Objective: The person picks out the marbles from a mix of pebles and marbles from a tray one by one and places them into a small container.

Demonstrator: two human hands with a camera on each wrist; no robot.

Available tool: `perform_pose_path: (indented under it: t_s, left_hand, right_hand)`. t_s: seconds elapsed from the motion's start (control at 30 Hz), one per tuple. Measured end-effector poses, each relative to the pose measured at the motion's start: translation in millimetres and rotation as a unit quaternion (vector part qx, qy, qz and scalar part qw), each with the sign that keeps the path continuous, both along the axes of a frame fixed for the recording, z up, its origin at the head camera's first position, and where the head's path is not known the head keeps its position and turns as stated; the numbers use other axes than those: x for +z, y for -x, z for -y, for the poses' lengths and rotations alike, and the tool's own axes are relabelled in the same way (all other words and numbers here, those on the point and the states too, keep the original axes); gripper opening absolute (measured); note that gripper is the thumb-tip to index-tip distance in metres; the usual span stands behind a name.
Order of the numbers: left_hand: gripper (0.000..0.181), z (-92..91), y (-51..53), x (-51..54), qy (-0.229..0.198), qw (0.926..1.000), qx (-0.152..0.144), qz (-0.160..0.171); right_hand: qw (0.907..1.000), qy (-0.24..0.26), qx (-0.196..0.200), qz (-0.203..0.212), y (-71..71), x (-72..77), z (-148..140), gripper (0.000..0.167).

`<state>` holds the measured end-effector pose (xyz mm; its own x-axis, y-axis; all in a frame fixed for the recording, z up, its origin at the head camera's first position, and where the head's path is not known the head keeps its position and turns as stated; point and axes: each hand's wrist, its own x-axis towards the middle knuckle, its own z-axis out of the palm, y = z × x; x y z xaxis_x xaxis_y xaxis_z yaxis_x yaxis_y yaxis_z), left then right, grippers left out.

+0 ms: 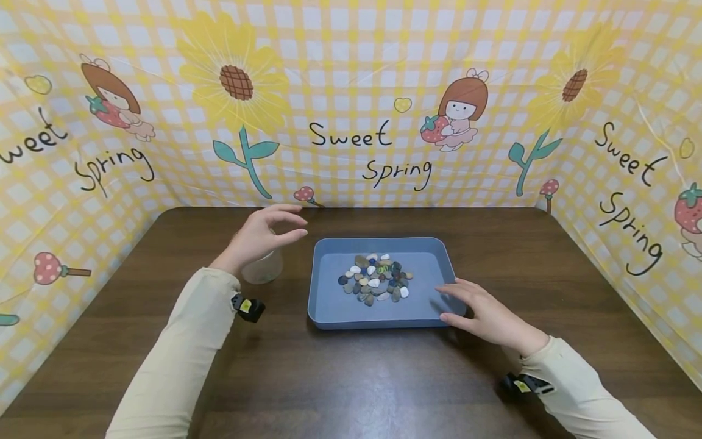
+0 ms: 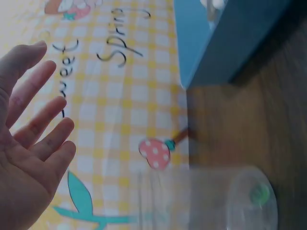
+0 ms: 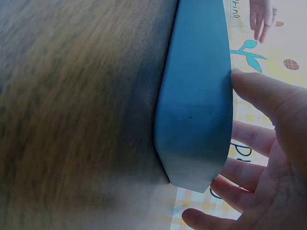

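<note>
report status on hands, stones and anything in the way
Left hand empty, near jar; right hand at right edge of tray, contact unclear. Stones clustered mid-tray. Nothing seen between right hand and stones.

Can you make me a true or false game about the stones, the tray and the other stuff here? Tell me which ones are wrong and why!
1. The stones lie inside the blue tray. True.
2. Every stone is white. False: some are white, but others are grey, brown or dark.
3. The clear container stands to the left of the tray. True.
4. The left grip holds a stone. False: it holds nothing.
5. The right grip is by the tray's right side. True.
6. The cloth behind the table is plain black. False: it is yellow and white checked, with flowers and words.
</note>
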<state>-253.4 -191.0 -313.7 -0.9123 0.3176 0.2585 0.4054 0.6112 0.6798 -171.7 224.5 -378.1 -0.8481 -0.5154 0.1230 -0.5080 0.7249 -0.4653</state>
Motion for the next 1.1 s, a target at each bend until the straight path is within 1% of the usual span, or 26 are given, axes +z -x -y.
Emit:
perform_pose_path:
  t_s: [0.17, 0.3, 0.43, 0.6, 0.8, 0.93, 1.1]
  left_hand:
    - [0.025, -18.6, 1.1, 7.6, -0.015, 0.9993, -0.032, 0.007]
    - [0.024, -31.8, 2.5, 9.6, -0.009, 0.9987, -0.05, 0.007]
    - [0.024, -44.9, 5.9, 8.2, 0.003, 0.9979, -0.064, 0.01]
    - [0.025, -59.3, 11.5, 5.2, 0.003, 0.9963, -0.081, 0.03]
    - [0.025, -75.6, 15.1, 4.9, -0.005, 0.9942, -0.099, 0.041]
    - [0.025, -85.1, 16.7, 3.9, -0.012, 0.9933, -0.106, 0.045]
    - [0.024, -95.4, 21.8, -1.5, -0.027, 0.9917, -0.117, 0.044]
  right_hand:
    - [1.0, 0.0, 0.002, -0.009, 1.2, -1.4, 0, 0.047]
    - [0.9999, 0.001, 0.003, -0.013, 1.6, -1.7, 0, 0.046]
    - [0.9999, 0.002, 0.002, -0.01, 1.5, -1.5, 0, 0.047]
    - [1.0, -0.001, 0.0, -0.007, 1.9, -1.5, -1, 0.047]
    - [1.0, 0.0, 0.003, -0.007, 2.7, -2.2, -1, 0.047]
    - [1.0, 0.001, 0.004, -0.007, 2.6, -2.4, -1, 0.047]
    - [1.0, 0.002, 0.001, -0.003, 2.2, -3.3, -1, 0.048]
